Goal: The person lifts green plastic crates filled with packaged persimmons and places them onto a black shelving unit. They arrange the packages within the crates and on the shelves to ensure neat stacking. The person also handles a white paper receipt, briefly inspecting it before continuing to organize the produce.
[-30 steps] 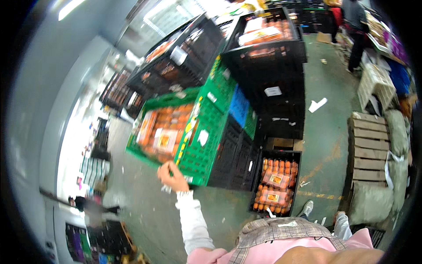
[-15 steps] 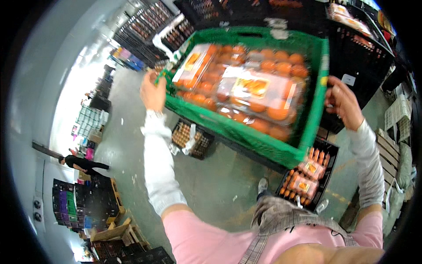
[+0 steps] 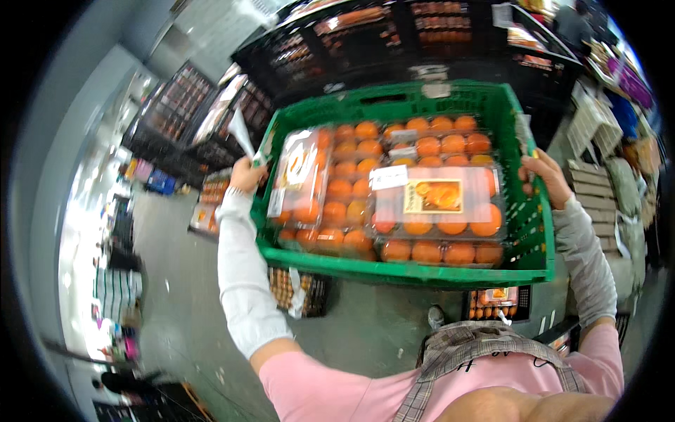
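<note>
A green plastic crate (image 3: 394,273) hangs level in front of me, with both hands on its short ends. My left hand (image 3: 246,176) is closed on the left end, beside a white paper tag (image 3: 240,132). At the right end, my right hand (image 3: 548,179) grips the upper rim; some fingertips show through the handle opening. Inside lie clear plastic packs of round orange fruit. A pack with a pink label (image 3: 453,195) lies on top at the right, and another clear pack (image 3: 299,176) lies at the left. The fruit's exact kind is unclear.
Stacked black crates (image 3: 358,63) stand just beyond the green crate. Below it, a black crate of orange fruit packs (image 3: 496,306) and a smaller dark crate (image 3: 299,292) sit on the floor. At the right are a white crate (image 3: 594,126) and wooden slats (image 3: 587,204).
The green crate has levelled out from its tilt and shifted slightly down in view, both hands still on it. My view has turned, bringing the black crate stack more fully into sight.
</note>
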`<state>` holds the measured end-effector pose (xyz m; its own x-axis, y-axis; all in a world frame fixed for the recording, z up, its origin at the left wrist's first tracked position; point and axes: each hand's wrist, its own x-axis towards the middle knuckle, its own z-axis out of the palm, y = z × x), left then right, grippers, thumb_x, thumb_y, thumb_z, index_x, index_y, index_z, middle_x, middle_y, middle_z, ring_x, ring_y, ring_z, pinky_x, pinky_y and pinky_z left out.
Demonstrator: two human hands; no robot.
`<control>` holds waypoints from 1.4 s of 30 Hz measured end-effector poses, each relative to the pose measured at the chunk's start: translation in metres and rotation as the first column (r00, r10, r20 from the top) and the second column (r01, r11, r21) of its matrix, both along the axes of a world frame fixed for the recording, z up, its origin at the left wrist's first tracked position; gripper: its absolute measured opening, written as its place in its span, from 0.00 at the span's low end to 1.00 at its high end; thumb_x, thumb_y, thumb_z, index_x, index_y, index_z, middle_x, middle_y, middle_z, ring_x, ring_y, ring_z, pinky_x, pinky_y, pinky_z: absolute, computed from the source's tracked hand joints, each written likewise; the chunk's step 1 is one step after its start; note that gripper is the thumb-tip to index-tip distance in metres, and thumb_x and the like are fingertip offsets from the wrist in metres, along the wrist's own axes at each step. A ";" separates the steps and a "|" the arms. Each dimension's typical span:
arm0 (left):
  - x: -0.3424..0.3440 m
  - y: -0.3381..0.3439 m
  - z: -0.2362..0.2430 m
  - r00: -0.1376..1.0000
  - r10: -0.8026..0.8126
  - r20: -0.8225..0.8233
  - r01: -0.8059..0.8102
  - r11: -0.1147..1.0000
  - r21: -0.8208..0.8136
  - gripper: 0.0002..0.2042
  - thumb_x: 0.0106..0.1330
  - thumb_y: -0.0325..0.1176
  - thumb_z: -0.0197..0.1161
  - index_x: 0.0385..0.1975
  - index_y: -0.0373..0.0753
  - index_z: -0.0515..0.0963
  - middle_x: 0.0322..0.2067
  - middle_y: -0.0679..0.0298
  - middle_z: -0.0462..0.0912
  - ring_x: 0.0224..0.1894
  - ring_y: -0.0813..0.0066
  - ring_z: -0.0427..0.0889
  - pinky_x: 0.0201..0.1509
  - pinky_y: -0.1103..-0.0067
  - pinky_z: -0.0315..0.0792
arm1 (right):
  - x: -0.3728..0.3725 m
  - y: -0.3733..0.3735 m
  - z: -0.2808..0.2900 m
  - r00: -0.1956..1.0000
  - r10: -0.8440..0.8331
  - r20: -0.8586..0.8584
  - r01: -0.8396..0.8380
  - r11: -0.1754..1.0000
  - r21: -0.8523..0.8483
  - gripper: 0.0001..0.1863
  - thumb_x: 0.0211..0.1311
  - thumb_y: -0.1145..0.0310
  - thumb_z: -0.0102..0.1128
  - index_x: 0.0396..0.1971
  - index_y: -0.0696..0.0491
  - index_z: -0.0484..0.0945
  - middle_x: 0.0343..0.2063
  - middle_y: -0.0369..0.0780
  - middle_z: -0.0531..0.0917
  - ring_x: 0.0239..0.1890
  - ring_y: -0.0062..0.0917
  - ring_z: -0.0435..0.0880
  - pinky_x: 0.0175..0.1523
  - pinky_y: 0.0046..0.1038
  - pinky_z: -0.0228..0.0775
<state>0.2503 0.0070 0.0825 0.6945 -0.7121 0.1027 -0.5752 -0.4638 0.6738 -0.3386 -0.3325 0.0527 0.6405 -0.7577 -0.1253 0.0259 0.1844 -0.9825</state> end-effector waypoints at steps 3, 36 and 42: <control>0.001 0.003 -0.002 0.962 0.037 -0.269 -0.047 0.998 -0.030 0.03 0.62 0.26 0.62 0.31 0.35 0.76 0.23 0.62 0.80 0.18 0.72 0.79 0.21 0.75 0.73 | -0.004 0.023 0.004 0.999 0.015 0.034 -0.018 0.996 0.082 0.18 0.64 0.63 0.59 0.49 0.55 0.71 0.22 0.38 0.77 0.18 0.21 0.76 0.23 0.24 0.69; -0.289 0.047 0.066 0.852 0.226 -0.472 -0.243 0.970 0.026 0.06 0.63 0.27 0.59 0.37 0.36 0.72 0.14 0.62 0.73 0.10 0.72 0.72 0.10 0.74 0.69 | -0.156 -0.038 0.041 0.997 0.078 0.012 -0.079 0.995 0.066 0.27 0.59 0.57 0.57 0.54 0.58 0.71 0.15 0.33 0.69 0.11 0.15 0.65 0.14 0.18 0.55; -0.264 0.027 0.053 0.810 0.112 -0.575 -0.110 0.993 0.039 0.10 0.62 0.26 0.59 0.42 0.35 0.72 0.14 0.63 0.72 0.09 0.73 0.71 0.11 0.76 0.69 | -0.162 -0.032 0.036 0.999 0.042 -0.032 -0.041 0.999 0.019 0.28 0.59 0.58 0.56 0.56 0.59 0.69 0.14 0.31 0.68 0.10 0.14 0.65 0.14 0.16 0.57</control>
